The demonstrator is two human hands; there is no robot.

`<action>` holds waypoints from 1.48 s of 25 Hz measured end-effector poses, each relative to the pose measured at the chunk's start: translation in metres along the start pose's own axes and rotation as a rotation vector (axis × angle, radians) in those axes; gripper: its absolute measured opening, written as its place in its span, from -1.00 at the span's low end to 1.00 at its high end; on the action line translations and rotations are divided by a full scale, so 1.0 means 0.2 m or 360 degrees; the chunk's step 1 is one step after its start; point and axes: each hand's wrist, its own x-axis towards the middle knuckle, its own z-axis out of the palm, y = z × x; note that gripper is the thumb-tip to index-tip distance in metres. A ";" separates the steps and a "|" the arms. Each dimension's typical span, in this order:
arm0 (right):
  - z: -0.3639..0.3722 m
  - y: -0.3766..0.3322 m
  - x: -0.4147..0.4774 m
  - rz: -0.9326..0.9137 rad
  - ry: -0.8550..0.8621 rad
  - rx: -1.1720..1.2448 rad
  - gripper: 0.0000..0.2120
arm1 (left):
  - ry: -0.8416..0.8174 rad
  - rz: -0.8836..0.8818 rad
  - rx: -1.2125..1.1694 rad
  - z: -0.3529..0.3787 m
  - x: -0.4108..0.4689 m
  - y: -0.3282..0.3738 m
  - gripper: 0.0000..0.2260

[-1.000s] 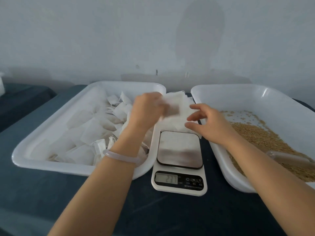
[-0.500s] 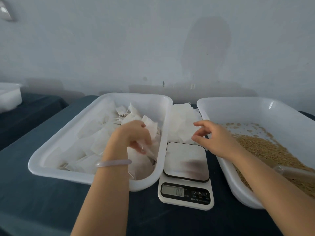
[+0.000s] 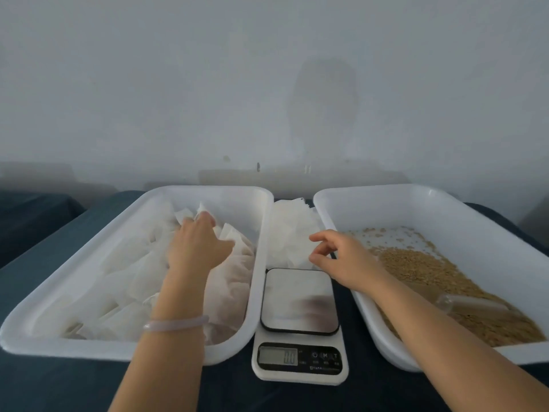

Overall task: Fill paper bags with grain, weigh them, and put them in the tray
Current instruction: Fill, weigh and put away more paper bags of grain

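Wall (image 3: 267,84): plain, pale grey-white, filling the upper half of the view, with a faint darker patch above the scale.
Table (image 3: 59,382): covered in dark teal cloth; both trays and the scale stand on it.
Left tray (image 3: 89,263): white plastic, rounded corners, heaped with filled paper bags (image 3: 142,275), white, thin, slightly see-through and crumpled, lying at all angles.
Right tray (image 3: 445,209): white plastic of the same kind, holding grain (image 3: 416,269), tan and loose, thick toward the near right and scattered thin toward the far end.
Scoop (image 3: 472,306): clear plastic, lying in the grain at the near right, partly filled.
Empty bags (image 3: 291,233): a loose white stack on the cloth between the two trays, just behind the scale.
Scale (image 3: 298,328): small white digital one between the trays, its steel platform bare; the display's digits are too blurred to read surely.
Left hand (image 3: 197,248): inside the left tray, palm down on the filled bags, fingers reaching toward the far end and touching paper; whether it grips a bag I cannot tell.
Bracelet (image 3: 175,324): pale, translucent, around the left wrist.
Right hand (image 3: 341,260): over the gap between the scale and the right tray, thumb and forefinger a little apart in a loose pinch, holding nothing, its fingertips (image 3: 315,257) at the near edge of the empty bags.
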 end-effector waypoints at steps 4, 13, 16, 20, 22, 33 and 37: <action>0.00 -0.03 0.04 0.0002 -0.0037 -0.0239 -0.67 | -0.0169 0.0370 -0.0283 0.12 -0.08 0.16 -0.73; 0.23 -0.15 0.30 0.0272 -0.0194 -0.1197 -0.80 | -0.0166 0.0330 -0.0227 0.23 -0.11 0.20 -0.79; 0.31 -0.10 0.35 0.0765 -0.0128 -0.0969 -0.59 | -0.0187 0.0326 -0.0265 0.24 -0.11 0.19 -0.82; 0.30 -0.05 0.39 0.0731 -0.0135 -0.0909 -0.73 | -0.0197 0.0342 -0.0290 0.26 -0.09 0.18 -0.81; 0.30 -0.05 0.39 0.0730 -0.0207 -0.0895 -0.72 | -0.0212 0.0351 -0.0270 0.26 -0.08 0.18 -0.80; 0.02 -0.19 0.31 0.0320 -0.0017 -0.0995 -0.88 | -0.0175 0.0380 -0.0228 0.26 -0.09 0.18 -0.77; 0.17 -0.14 0.29 0.0202 -0.0476 -0.1329 -0.65 | -0.0162 0.0385 -0.0222 0.25 -0.09 0.19 -0.76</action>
